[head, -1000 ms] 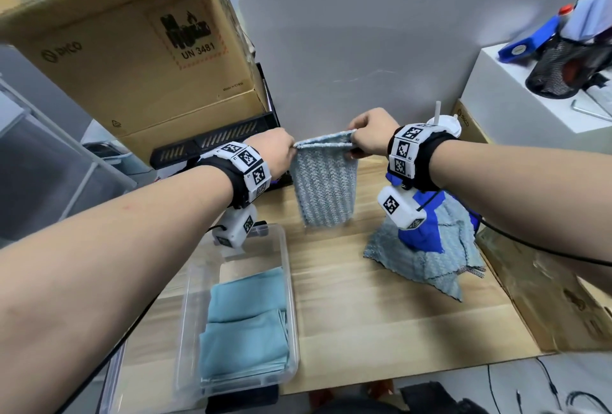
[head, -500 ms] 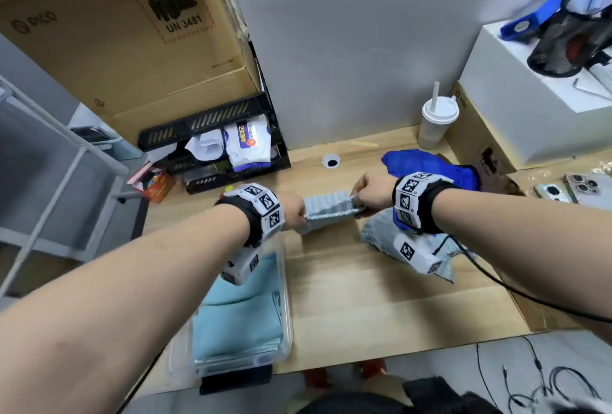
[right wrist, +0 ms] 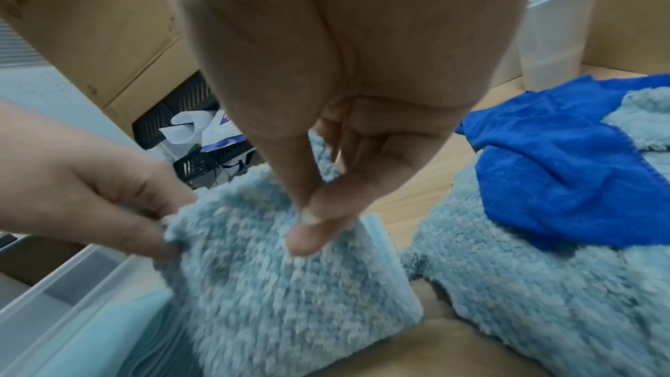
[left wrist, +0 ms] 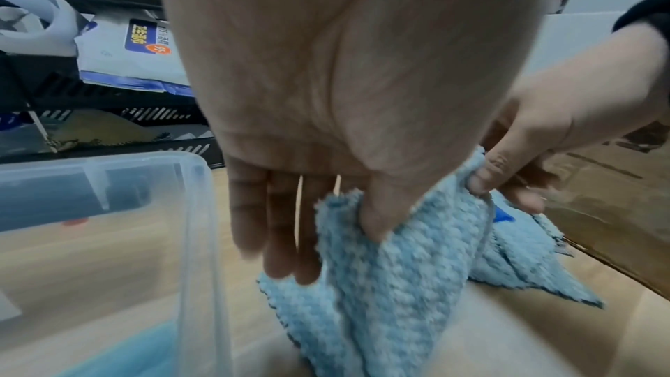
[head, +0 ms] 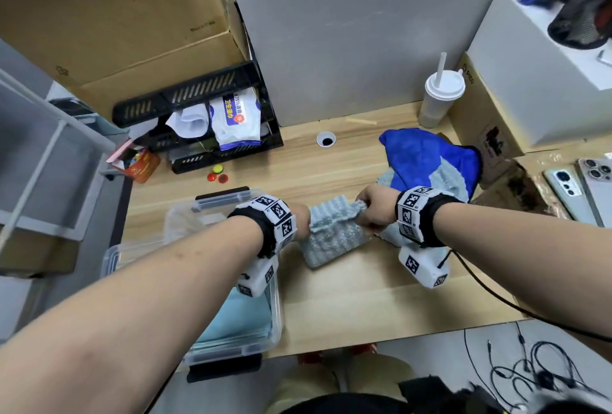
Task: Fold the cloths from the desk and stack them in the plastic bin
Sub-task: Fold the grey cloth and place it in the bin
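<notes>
A fluffy light-blue cloth [head: 332, 234] lies folded over on the wooden desk [head: 364, 307], its far edge still lifted. My left hand [head: 299, 219] pinches its left corner [left wrist: 348, 211]; my right hand [head: 371, 206] pinches its right corner [right wrist: 311, 211] between thumb and forefinger. The clear plastic bin [head: 276, 324] stands just left of the cloth, with folded teal cloths [head: 238, 321] inside, partly hidden by my left forearm. A dark-blue cloth [head: 420, 155] and another light-blue cloth [right wrist: 525, 297] lie heaped behind my right wrist.
A black tray rack [head: 205, 122] with wipe packets stands at the back left under a cardboard box [head: 109, 9]. A lidded cup with straw [head: 440, 98], white box [head: 543, 82] and phones [head: 583, 188] crowd the right. Small round caps [head: 217, 175] lie near the rack.
The cloth hung in the air between both hands a second ago. Both hands have come down toward me, laying it doubled over on the desk beside the bin.
</notes>
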{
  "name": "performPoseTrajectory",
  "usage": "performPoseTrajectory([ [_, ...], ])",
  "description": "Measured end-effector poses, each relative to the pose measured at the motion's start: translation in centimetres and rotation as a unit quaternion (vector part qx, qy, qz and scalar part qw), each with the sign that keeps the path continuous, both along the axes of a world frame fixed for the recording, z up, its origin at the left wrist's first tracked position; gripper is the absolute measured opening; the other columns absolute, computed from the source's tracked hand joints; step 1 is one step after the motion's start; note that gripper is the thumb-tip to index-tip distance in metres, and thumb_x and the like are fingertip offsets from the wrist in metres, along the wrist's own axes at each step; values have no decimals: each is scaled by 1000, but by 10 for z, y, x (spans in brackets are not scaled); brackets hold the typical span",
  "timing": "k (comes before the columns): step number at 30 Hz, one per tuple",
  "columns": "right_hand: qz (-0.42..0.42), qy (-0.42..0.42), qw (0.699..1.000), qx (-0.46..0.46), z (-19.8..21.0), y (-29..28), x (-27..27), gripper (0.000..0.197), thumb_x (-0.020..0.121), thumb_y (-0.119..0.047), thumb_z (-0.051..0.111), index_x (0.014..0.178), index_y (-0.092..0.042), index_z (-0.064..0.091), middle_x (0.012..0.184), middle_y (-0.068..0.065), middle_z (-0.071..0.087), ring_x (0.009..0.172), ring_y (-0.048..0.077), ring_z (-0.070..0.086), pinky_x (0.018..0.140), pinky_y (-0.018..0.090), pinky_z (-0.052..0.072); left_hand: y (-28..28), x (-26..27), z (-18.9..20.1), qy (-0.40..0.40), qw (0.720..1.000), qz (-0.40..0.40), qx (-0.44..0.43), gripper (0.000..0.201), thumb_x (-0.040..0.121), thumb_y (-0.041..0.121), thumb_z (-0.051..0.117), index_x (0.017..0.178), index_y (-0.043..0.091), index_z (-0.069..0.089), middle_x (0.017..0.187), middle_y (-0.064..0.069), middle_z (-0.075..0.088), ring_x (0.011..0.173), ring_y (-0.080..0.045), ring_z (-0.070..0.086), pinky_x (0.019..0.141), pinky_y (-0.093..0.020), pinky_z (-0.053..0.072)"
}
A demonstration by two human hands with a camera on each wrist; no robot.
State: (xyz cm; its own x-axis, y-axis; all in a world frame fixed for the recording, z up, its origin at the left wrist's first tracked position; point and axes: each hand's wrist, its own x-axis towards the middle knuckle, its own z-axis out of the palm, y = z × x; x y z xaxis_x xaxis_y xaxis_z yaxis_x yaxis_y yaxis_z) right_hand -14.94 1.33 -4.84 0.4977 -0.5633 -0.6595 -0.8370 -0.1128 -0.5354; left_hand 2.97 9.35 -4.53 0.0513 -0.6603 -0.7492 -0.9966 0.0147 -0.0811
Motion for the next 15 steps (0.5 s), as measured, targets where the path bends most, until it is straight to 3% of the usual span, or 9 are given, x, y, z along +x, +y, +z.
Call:
performPoseTrajectory([
  [2,-24,-14,999,-15,-9,-8,5,12,85,-8,62,77,-12,54,65,13,72,61,30,69,65,46,60,-12,7,1,-22,1000,-2,-19,18,94,15,54,77,10,57,64,-1,49,55,-17,43,59,-28,41],
  [5,-61,-24,997,-49,-34,-20,15,34,86,-19,63,67,-26,35,72,11,73,56,26,64,56,34,55,-34,15,-8,-40,999,6,-18,14,91,10,55,77,10,57,63,-1,47,53,-19,41,55,-29,40],
  [7,-67,-10,995,-76,-53,-25,22,32,86,-24,64,66,-23,39,85,14,72,61,25,59,55,29,48,-46,15,-18,-45,999,16,13,15,89,10,59,74,8,56,62,-2,47,52,-18,40,51,-28,39],
  [9,-66,8,994,-90,-71,-29,28,17,87,-24,64,81,-11,57,93,17,72,71,30,63,56,32,48,-54,17,-35,-49,998,35,31,19,87,12,62,69,9,55,63,-2,52,55,-17,48,54,-26,44],
  [10,-63,17,993,-96,-80,-33,32,22,88,-24,64,99,-5,60,99,17,71,76,32,63,58,35,48,-55,19,-44,-57,997,39,31,22,87,14,63,67,11,53,66,-2,55,61,-17,55,61,-27,48],
  [12,-39,31,994,-98,-96,-38,39,41,88,-22,64,124,-6,52,111,13,63,84,28,59,63,32,44,-56,22,-57,-71,996,37,28,25,88,14,60,65,14,51,68,-2,55,72,-17,58,68,-30,48],
  [15,-14,45,993,-107,-117,-43,47,45,90,-12,61,132,-10,47,113,12,61,81,25,59,61,30,46,-59,16,-64,-72,997,14,24,24,89,8,57,66,12,52,62,-2,49,54,-16,47,57,-26,42],
])
